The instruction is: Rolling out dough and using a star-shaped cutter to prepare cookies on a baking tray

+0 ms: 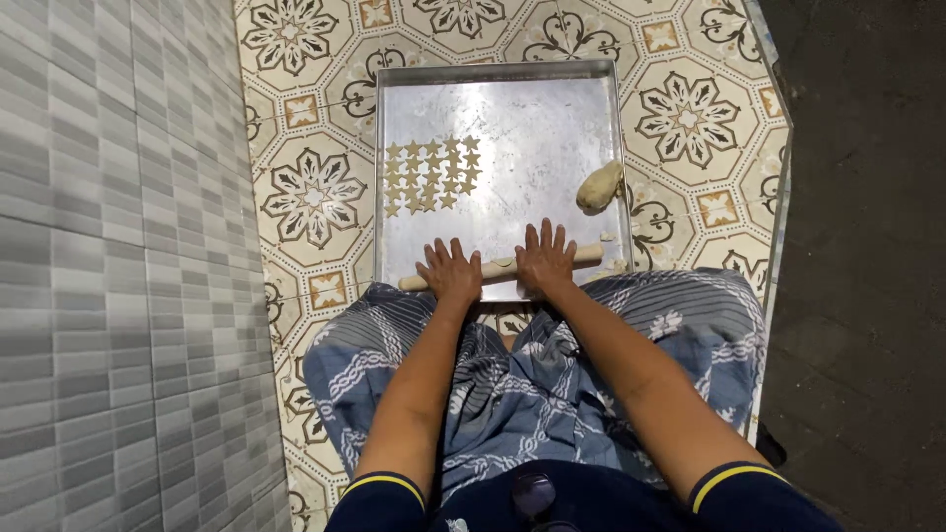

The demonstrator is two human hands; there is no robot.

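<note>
A wooden rolling pin (503, 267) is pressed under both flat, spread hands, left hand (450, 272) and right hand (545, 258), on a metal tray (512, 118). Star cutouts (432, 174) are kept ahead-left; a dough lump (599, 185) is parked ahead-right.

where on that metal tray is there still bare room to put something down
Bare metal on the tray: the far strip above the star cutouts, and the middle between stars and dough lump. Crowded along the near edge, where both hands press the rolling pin.
</note>
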